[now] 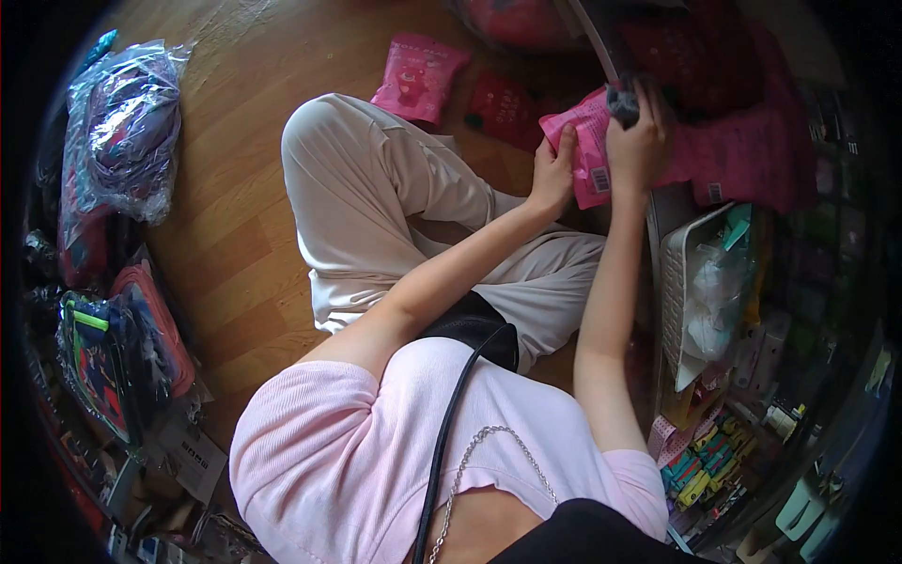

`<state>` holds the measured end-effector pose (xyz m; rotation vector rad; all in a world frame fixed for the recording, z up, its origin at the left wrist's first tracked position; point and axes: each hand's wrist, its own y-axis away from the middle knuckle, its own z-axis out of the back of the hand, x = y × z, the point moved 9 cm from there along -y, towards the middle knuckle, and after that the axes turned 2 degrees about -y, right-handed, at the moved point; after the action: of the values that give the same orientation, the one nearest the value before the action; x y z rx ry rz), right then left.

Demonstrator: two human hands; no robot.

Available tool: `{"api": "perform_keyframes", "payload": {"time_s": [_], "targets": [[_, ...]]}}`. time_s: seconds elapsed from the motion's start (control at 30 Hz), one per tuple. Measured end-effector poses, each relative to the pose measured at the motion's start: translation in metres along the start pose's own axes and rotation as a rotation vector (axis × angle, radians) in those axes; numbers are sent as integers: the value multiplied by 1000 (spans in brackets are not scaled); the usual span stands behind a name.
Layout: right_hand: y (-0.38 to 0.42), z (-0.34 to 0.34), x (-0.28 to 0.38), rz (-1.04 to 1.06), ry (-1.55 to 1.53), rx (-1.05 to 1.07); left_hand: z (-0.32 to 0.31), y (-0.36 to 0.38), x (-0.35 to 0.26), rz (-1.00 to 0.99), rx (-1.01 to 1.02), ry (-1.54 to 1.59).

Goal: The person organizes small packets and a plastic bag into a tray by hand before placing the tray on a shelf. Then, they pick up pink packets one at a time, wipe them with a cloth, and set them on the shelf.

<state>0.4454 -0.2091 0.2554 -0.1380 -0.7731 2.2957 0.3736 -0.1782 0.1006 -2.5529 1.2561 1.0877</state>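
Observation:
My left hand (554,172) grips the near left edge of a pink plastic packet (590,141), its thumb lying on the front. The packet carries a barcode label and small printing. Across its right side, my right hand (641,141) is closed around a small dark grey object (621,105), whose kind I cannot make out. Another pink packet (419,75), with a cartoon figure printed on it, lies on the wooden floor beyond my knee. Beside that is a red packet (505,108) with pale lettering.
More pink packets (747,155) are piled on the shelf at right. Below them stands a white basket (678,301) with plastic-wrapped goods. Plastic-wrapped bags (127,132) and pencil-case-like pouches (99,362) line the left. My crossed legs (362,202) occupy the middle floor.

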Motion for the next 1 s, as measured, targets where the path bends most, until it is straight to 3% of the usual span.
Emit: {"api": "perform_keyframes", "payload": {"time_s": [0.1, 0.17, 0.23, 0.3, 0.33, 0.4, 0.57, 0.63, 0.7, 0.8, 0.87, 1.0], "targets": [[34, 13, 20, -25, 122, 25, 3, 1, 15, 114, -7, 43], [53, 5, 44, 106, -38, 129, 0, -1, 8, -41, 40, 23], [50, 0, 45, 144, -114, 195, -2, -1, 9, -62, 77, 132], [41, -8, 47, 178, -193, 261, 0, -1, 14, -25, 93, -9], [31, -14, 48, 215, -133, 261, 4, 3, 25, 142, 67, 46], [14, -23, 47, 245, -23, 254, 8, 5, 27, 138, 54, 44], [-3, -3, -2, -14, -27, 163, 3, 5, 10, 81, 18, 34], [13, 26, -13, -39, 72, -160, -2, 7, 3, 70, 0, 39], [40, 36, 9, -103, 95, -154, -2, 5, 0, 55, -18, 45], [64, 25, 31, -78, 64, -65, 7, 2, 10, 44, 7, -47], [58, 13, 43, 75, -256, 68, 3, 4, -2, -128, 73, -106], [8, 5, 34, 264, -239, 233, -9, 13, -9, -142, 131, -290]]}}
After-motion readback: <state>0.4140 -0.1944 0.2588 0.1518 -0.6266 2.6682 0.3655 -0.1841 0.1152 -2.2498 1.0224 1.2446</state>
